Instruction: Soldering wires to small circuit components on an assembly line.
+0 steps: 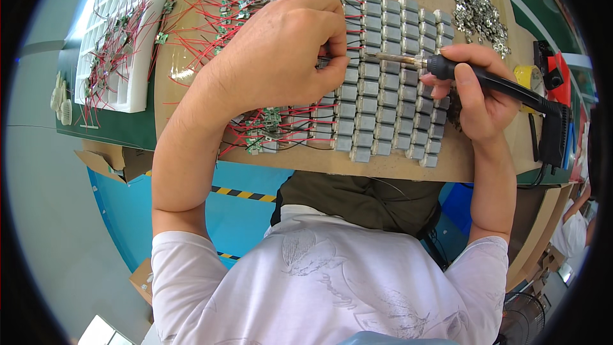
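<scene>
Soldering iron: black-handled, metal-tipped, held in the right hand in a pen-like grasp, fingers closed around the front of the handle. Long axis runs nearly level across the board, tilted slightly; the tip points toward the left hand, the handle and cable trail away to the right and downward. The tip ends just short of the left hand's fingertips, above the rows of motors.

Left hand: palm down, fingers curled and pinched narrow over a motor at the edge of the array; what the fingertips grip is hidden beneath them (cannot tell exactly which part).

Small grey motors: laid in close, regular rows on a brown board, lying beneath and between both hands, extending toward the person's body.

Red wires with small green circuit boards: attached along the motors' edge, under and just beyond the left wrist; more spread on the far side of the left hand.

White compartment tray: well to the left of the left hand, holding further red-wired parts.

Pile of small metal pieces: on the board, just beyond the right hand.

Yellow tape roll: to the right of the right hand, partly behind the iron's cable.
</scene>
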The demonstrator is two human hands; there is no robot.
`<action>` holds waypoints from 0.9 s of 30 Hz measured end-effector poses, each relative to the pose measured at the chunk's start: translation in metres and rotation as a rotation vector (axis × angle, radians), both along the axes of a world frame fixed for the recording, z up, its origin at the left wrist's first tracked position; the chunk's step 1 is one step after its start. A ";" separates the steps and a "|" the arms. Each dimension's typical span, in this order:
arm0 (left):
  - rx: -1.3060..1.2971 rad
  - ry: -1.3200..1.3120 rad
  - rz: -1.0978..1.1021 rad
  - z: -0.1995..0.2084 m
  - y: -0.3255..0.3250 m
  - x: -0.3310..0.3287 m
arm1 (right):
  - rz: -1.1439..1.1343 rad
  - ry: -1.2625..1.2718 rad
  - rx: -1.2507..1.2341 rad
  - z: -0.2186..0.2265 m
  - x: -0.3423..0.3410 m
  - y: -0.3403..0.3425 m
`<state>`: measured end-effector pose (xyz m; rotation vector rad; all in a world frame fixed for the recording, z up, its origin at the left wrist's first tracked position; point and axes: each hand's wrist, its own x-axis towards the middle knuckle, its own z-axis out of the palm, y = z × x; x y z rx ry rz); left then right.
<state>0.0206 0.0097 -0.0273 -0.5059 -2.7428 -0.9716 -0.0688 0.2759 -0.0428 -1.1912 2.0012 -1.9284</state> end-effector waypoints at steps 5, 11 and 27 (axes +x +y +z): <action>-0.004 0.001 -0.001 0.001 0.000 0.000 | -0.006 0.014 -0.024 -0.001 -0.002 0.001; -0.003 -0.014 0.005 0.002 0.000 0.000 | -0.011 0.011 -0.032 -0.001 -0.003 0.001; -0.013 -0.018 0.008 0.003 0.001 0.001 | -0.028 -0.010 -0.059 0.001 -0.003 0.001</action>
